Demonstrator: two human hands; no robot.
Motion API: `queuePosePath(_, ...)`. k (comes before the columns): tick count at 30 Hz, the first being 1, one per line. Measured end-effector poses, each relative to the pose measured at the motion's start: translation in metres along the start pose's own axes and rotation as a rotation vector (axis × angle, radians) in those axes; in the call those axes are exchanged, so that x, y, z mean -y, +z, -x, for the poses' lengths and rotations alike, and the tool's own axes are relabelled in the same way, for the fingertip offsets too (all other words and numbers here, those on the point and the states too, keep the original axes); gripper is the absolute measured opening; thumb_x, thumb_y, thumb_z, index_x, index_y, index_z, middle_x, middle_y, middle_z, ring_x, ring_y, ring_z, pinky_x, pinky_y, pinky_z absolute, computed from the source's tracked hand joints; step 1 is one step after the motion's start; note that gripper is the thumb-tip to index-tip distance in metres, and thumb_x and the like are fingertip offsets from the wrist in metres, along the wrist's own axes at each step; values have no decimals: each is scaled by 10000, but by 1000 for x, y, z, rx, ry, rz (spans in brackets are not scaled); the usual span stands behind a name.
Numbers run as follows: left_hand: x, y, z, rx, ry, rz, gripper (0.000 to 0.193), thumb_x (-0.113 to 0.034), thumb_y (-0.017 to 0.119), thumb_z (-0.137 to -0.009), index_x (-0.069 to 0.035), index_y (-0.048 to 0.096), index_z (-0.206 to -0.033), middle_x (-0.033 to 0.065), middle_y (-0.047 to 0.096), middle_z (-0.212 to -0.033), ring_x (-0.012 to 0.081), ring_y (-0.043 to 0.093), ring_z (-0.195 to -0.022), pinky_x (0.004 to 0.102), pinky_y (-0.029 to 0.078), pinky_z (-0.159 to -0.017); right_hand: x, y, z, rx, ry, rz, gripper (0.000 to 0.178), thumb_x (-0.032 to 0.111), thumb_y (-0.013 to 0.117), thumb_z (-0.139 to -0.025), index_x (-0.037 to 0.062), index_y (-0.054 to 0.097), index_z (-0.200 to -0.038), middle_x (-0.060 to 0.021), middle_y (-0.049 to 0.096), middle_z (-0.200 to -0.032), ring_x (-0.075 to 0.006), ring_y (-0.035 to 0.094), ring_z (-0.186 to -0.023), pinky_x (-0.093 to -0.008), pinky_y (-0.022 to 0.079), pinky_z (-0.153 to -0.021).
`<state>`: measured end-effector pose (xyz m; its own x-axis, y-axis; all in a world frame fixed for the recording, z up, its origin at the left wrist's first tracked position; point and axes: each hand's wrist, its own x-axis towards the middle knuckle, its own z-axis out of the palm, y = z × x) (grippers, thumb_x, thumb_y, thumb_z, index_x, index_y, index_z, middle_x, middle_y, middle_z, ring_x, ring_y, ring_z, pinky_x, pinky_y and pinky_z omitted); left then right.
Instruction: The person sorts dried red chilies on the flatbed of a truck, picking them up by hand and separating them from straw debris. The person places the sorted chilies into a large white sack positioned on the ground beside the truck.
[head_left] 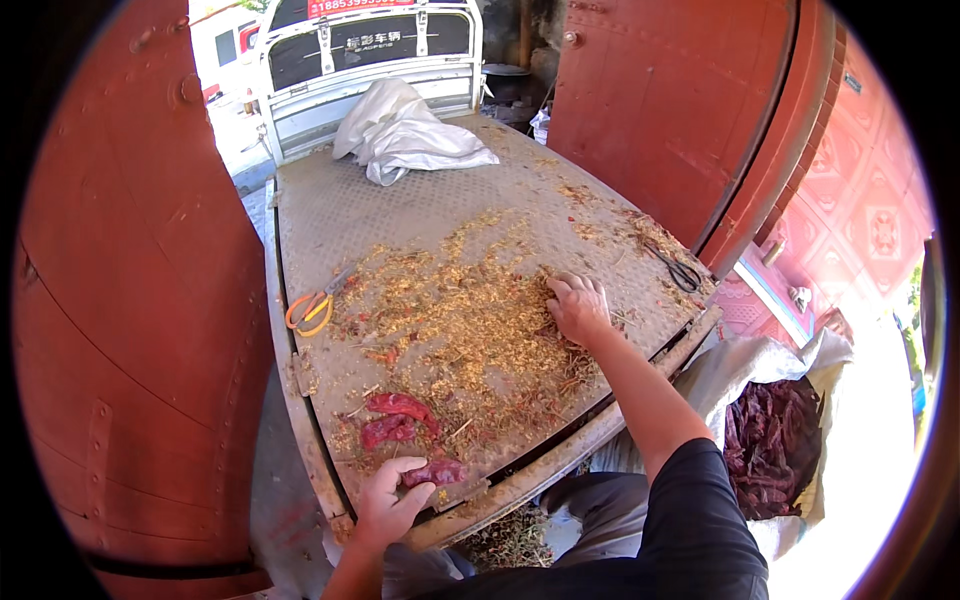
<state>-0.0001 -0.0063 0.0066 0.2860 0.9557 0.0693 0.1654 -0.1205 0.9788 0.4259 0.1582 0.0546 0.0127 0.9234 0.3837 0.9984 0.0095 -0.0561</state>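
Observation:
Near the front edge of the truck bed, my left hand grips a dark red dried chili pepper between thumb and fingers. Just beyond it lie two more dried peppers: a long curved one and a wrinkled one. My right hand rests farther out at the right side of a layer of yellow chili seeds. Its fingers reach forward, slightly bent and a little apart, touching the seeds and stem bits; no pepper shows in it.
Orange-handled scissors lie on the left, black-handled scissors on the right. A crumpled white sack sits at the far end below a white rack. An open sack of dried peppers stands at right. Red metal doors flank the bed.

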Motion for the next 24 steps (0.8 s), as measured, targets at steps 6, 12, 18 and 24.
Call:
queuePosePath(6, 1, 1, 1, -1, 12, 29, 351, -94, 801, -853, -7, 666, -1165, 67, 712, -984, 114, 655, -880, 280, 535, -794, 76, 15, -32, 169, -140, -410, 217, 298, 575, -974, 141, 712, -1035, -90, 710, -1045, -302, 641, -1070, -443, 518, -937)
queuePosePath(12, -6, 0, 1, 13, 6, 18, 355, -99, 799, -857, -7, 665, -1172, 69, 717, -966, 117, 659, -883, 284, 535, -793, 103, 32, -38, 262, -138, -402, 183, 309, 577, -974, 172, 699, -981, -103, 705, -1034, -325, 671, -1003, -452, 544, -886)
queuePosePath(18, -10, 0, 0, 12, 30, 2, 354, -98, 797, -857, 0, 663, -1170, 76, 720, -961, 120, 662, -866, 288, 538, -779, 111, 29, -40, 343, -81, -314, 174, 308, 648, -931, 170, 721, -1008, -81, 702, -1084, -304, 670, -1025, -415, 541, -906)
queuePosePath(24, -10, 1, -1, 10, 18, 1, 358, -100, 794, -861, 5, 656, -1174, 82, 717, -976, 120, 661, -885, 288, 534, -792, 102, 42, -38, 247, -35, -410, 179, 284, 618, -948, 120, 687, -964, -147, 697, -1033, -354, 682, -969, -461, 548, -859)
